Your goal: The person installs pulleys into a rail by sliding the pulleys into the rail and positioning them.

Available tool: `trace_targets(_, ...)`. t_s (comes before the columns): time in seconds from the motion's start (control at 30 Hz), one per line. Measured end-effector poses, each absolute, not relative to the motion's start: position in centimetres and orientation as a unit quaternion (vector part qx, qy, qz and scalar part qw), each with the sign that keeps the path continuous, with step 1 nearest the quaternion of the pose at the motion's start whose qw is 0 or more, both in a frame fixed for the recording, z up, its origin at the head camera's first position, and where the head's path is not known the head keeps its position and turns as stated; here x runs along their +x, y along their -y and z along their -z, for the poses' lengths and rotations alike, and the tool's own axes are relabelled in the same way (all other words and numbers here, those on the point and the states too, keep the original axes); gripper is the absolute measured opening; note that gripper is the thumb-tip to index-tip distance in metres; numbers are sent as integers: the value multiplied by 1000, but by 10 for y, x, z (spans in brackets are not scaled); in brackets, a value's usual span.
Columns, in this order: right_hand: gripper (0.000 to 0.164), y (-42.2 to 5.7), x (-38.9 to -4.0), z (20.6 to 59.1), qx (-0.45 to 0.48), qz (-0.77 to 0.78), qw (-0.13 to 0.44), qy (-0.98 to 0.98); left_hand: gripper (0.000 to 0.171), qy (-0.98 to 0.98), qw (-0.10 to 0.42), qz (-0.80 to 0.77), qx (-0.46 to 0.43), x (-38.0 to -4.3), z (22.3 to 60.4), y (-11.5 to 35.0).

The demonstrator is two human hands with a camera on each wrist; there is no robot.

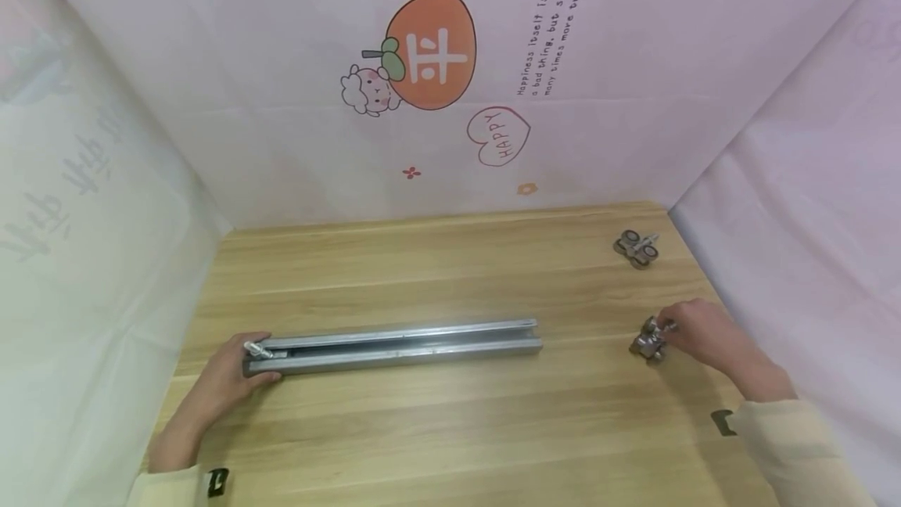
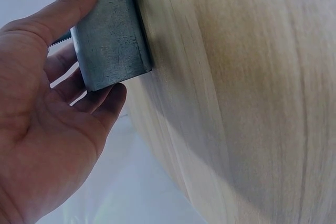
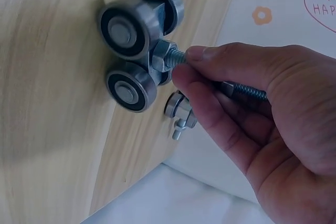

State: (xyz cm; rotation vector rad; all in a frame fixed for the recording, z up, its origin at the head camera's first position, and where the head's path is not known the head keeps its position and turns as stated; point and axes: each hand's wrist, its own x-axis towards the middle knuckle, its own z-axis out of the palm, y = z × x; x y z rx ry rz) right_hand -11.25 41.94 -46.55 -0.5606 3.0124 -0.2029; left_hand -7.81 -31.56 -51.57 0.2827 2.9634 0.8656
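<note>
A long metal channel rail lies across the wooden table, slot side up. My left hand grips its left end, thumb on the near side wall and fingers round the end and far side. At that end a bolt rises from the slot; what it joins inside is mostly hidden. My right hand pinches the threaded bolt of a roller trolley between thumb and index finger. In the right wrist view the trolley's wheels and the hex nut show close up.
Another roller trolley lies near the table's far right corner, its bolt pointing right. Printed white cloth walls border the wooden table at the back and both sides. Dark clips show near both sleeves.
</note>
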Motion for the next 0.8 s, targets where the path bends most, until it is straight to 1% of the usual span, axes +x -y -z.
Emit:
trace_targets(0.17, 7, -415, -113, 464, -174, 59, 43, -982, 74, -956, 22, -279, 89, -79, 517, 315)
trace_targets(0.33, 5, -408, -114, 462, -185, 81, 55, -978, 74, -955, 24, -283, 89, -78, 516, 315)
trace_targets(0.8, 6, -376, -118, 458, -199, 71, 52, -976, 74, -954, 18, -285, 94, -78, 517, 316)
